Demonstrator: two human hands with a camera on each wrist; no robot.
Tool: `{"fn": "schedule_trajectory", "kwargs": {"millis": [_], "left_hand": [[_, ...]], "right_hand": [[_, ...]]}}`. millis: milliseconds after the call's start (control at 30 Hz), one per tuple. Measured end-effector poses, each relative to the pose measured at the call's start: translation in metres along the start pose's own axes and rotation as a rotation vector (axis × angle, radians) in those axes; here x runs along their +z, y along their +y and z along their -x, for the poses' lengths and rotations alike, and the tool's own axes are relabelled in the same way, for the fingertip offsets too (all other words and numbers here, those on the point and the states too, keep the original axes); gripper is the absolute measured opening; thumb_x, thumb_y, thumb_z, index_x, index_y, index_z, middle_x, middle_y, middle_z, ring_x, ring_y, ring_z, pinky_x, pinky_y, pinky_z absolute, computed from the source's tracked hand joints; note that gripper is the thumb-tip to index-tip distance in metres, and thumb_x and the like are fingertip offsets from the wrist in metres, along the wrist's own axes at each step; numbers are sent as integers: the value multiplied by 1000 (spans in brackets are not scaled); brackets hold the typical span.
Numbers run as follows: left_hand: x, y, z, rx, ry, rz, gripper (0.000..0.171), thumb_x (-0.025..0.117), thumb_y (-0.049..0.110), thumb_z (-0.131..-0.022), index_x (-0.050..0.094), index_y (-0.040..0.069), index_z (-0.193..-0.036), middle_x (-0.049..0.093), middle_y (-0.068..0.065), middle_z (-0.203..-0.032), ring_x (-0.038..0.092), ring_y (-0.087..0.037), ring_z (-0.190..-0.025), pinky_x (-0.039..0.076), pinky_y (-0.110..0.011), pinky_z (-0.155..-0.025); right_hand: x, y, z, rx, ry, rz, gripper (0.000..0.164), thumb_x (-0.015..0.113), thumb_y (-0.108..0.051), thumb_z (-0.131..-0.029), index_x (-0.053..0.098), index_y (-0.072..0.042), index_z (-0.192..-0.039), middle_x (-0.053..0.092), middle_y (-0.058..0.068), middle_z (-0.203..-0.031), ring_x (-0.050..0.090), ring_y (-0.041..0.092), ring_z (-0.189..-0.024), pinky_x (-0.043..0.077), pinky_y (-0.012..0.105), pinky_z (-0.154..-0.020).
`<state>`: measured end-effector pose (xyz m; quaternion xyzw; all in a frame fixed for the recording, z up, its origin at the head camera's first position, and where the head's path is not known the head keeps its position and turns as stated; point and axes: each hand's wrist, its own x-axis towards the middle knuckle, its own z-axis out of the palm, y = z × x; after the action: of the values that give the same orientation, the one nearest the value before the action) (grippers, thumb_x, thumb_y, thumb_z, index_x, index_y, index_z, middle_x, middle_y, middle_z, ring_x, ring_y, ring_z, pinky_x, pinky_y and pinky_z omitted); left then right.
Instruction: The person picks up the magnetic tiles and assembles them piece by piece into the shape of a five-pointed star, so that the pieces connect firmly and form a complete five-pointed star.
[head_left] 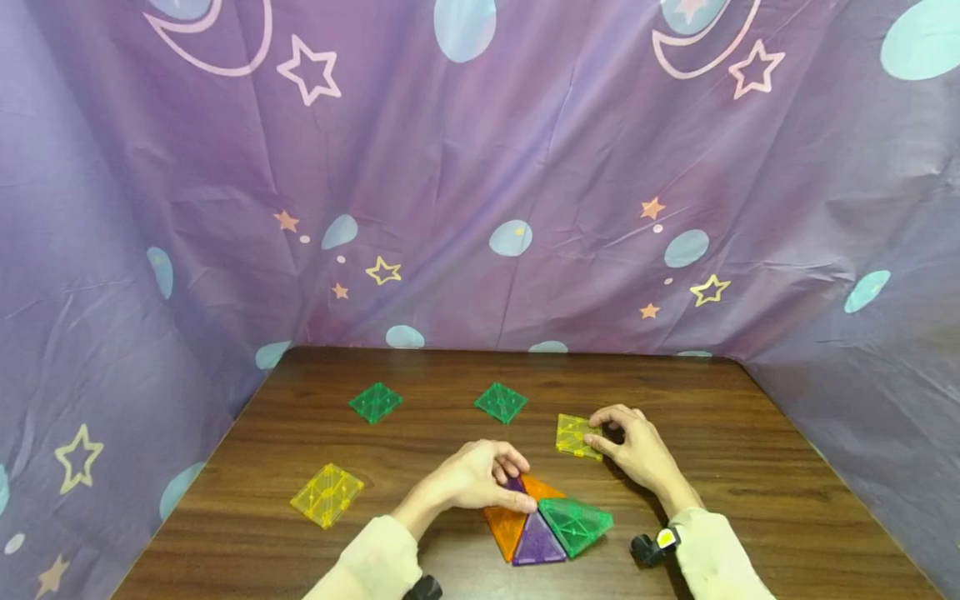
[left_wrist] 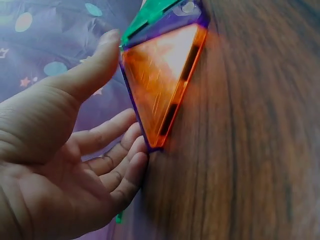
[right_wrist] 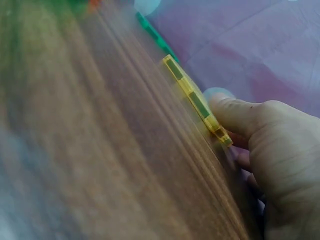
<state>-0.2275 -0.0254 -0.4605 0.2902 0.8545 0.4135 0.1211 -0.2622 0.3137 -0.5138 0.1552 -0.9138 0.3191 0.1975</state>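
On the table, triangular magnetic tiles in orange (head_left: 505, 532) and purple (head_left: 538, 543) meet point to point in a fan. A green tile (head_left: 577, 525) joins the fan on its right side. My left hand (head_left: 477, 477) reaches over the fan with relaxed, spread fingers. Its thumb lies near the fan's centre and its fingertips are at the far edge, beside an orange triangle (left_wrist: 161, 82) in the left wrist view. Farther right, my right hand (head_left: 636, 447) pinches the right side of a yellow square tile (head_left: 573, 435) between thumb and fingers, flat at the tabletop.
Another yellow square tile (head_left: 327, 495) lies at the left. Two green square tiles (head_left: 376, 402) lie toward the back of the wooden table (head_left: 427, 371). A purple patterned cloth (head_left: 465, 183) hangs behind the table and along both sides.
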Motion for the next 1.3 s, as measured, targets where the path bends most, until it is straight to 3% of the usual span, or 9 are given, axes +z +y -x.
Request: {"fn": "schedule_trajectory", "kwargs": {"millis": [100, 200, 333, 533, 667, 833, 933, 1067, 1300], "left_hand": [[3, -2, -6, -43, 70, 93, 35, 92, 32, -93, 80, 10, -117, 76, 3, -95, 67, -11, -85, 56, -29, -80], [9, -6, -16, -87, 166, 143, 30, 89, 27, -96, 81, 7, -116, 75, 1, -90, 67, -12, -83, 56, -32, -77], [18, -8, -31, -119, 249, 156, 28, 94, 13, -89, 85, 3, -113, 75, -1, -86, 66, -11, -80, 58, -30, -75], [29, -12, -45, -147, 302, 69, 24, 103, 9, -76, 89, 9, -96, 73, 4, -75, 64, -8, -72, 59, -27, -74], [35, -21, -57, -113, 325, 31, 21, 104, 16, -77, 87, 15, -88, 71, 9, -74, 65, -8, -70, 58, -25, -68], [39, -30, -67, -76, 355, -4, 22, 103, 17, -76, 82, 20, -81, 69, 12, -72, 64, -5, -66, 55, -22, -63], [42, -32, -67, -64, 363, -13, 22, 101, 12, -78, 80, 17, -82, 68, 10, -72, 62, -5, -65, 54, -23, -62], [51, -33, -69, -6, 336, -44, 16, 98, 13, -85, 82, 16, -87, 70, 11, -73, 63, -4, -66, 53, -23, -61], [53, -22, -68, 102, 335, -92, 36, 102, 17, -81, 78, 14, -108, 67, 6, -91, 61, -4, -77, 54, -22, -71]], "right_hand": [[0, 0, -1, -34, -8, -13, 17, 83, -8, -99, 81, -18, -112, 77, -5, -115, 63, 22, -105, 50, 42, -91], [0, 0, 0, -79, -34, -34, 35, 76, 5, -92, 81, -20, -116, 77, -6, -119, 63, 19, -105, 50, 40, -92], [3, -2, 5, -112, -62, -57, 42, 81, 3, -87, 81, -24, -119, 77, -9, -121, 61, 18, -106, 48, 39, -93], [6, -8, 11, -46, -97, -87, 33, 88, -10, -91, 82, -26, -120, 78, -11, -116, 62, 17, -105, 49, 39, -93], [4, -14, 8, 2, -103, -180, 29, 88, -8, -93, 83, -22, -118, 80, -6, -112, 66, 16, -101, 51, 33, -90], [4, -18, 3, 21, -180, -427, 27, 78, 2, -98, 81, -8, -123, 76, 15, -121, 71, 15, -94, 57, 26, -72], [5, -18, 4, 21, -221, -519, 26, 75, 2, -101, 80, -3, -126, 71, 21, -127, 73, 17, -102, 61, 25, -77], [3, -17, 7, 43, -233, -517, 23, 77, -3, -103, 81, -2, -125, 72, 21, -128, 73, 17, -112, 60, 24, -91], [-3, -17, 2, 190, -221, -617, 29, 77, -6, -104, 76, 6, -130, 73, 28, -132, 77, 14, -104, 62, 26, -88]]}}
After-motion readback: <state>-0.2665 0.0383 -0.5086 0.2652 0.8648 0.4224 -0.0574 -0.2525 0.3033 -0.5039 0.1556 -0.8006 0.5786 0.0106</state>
